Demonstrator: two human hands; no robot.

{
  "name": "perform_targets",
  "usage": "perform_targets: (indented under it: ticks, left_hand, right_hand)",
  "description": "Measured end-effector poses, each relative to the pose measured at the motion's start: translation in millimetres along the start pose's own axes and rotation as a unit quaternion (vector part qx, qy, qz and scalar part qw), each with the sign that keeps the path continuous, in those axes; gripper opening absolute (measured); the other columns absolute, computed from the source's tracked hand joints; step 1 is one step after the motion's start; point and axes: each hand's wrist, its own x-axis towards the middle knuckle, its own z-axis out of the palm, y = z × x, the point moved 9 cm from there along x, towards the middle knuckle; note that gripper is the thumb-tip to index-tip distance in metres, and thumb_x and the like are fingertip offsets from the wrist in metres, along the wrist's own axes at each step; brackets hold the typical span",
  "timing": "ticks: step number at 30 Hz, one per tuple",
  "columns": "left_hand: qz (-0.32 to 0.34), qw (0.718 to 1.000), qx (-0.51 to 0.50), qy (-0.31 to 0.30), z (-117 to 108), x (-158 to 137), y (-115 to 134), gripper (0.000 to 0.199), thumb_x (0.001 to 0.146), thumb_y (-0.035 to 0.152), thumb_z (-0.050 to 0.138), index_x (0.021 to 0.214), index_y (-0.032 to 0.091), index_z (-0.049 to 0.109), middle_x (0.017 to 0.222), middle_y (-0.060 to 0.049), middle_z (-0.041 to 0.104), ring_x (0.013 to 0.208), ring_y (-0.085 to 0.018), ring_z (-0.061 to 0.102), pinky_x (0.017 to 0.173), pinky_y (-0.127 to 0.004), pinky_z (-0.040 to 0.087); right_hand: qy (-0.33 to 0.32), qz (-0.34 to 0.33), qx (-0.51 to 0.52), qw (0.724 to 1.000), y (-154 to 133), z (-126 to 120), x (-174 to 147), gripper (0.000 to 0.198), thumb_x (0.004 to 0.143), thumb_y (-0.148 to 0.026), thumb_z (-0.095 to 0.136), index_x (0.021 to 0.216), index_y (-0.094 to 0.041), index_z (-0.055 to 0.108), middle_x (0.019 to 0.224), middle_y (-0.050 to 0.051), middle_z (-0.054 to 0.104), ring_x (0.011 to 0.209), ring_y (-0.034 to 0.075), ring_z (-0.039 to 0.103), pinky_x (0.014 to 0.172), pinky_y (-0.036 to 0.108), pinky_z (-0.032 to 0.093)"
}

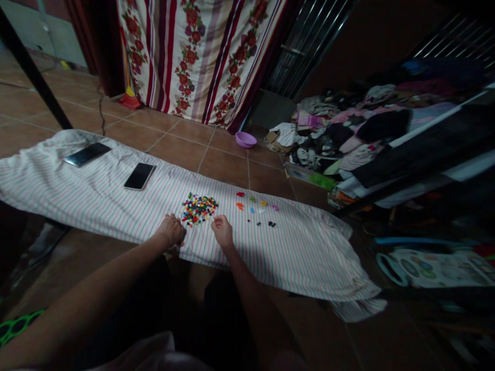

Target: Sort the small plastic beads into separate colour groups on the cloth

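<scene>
A heap of small multicoloured pieces, perhaps beads or tiny bricks point(199, 208), lies on the striped cloth point(309, 252). Just left of the heap, at the cloth's near edge, rests my left hand point(172, 230) with its fingers curled under; what they hold, if anything, is hidden. On the heap's right side, my right hand point(221, 230) is closed in a pinch, and anything in it is too small to make out. Further right lie small groups sorted by colour, among them red pieces point(240, 194), orange pieces point(240, 206), yellow pieces point(263, 203) and black pieces point(272, 224).
Left on the cloth lie a phone point(139, 176) and a dark flat device point(87, 154). Beyond are a purple basin point(246, 139), a red dustpan point(130, 100) and a floral curtain point(193, 62). Piled clothes point(340, 123) stand at the right.
</scene>
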Motion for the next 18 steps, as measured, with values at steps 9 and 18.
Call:
perform_targets:
  ticks: [9, 18]
  left_hand:
    - [0.006, 1.0, -0.002, -0.011, -1.0, 1.1, -0.5, 0.031, 0.075, 0.034, 0.066, 0.091, 0.008, 0.071, 0.098, -0.025, 0.067, 0.1, -0.036, 0.059, 0.082, -0.044, 0.043]
    - [0.015, 1.0, 0.01, -0.014, -2.1, -0.9, 1.8, 0.037, 0.076, 0.038, 0.066, 0.097, 0.007, 0.07, 0.106, -0.028, 0.065, 0.11, -0.041, 0.056, 0.086, -0.048, 0.042]
  right_hand:
    - [0.072, -0.003, -0.019, 0.997, 16.4, -57.4, 15.9, 0.024, 0.073, -0.036, 0.053, 0.088, -0.02, 0.063, 0.083, 0.003, 0.068, 0.075, 0.016, 0.064, 0.075, 0.031, 0.052]
    - [0.148, 0.036, -0.199, 0.968, 31.8, -169.6, 59.2, 0.029, 0.074, -0.025, 0.052, 0.093, -0.013, 0.072, 0.086, 0.01, 0.07, 0.079, 0.019, 0.063, 0.078, 0.03, 0.048]
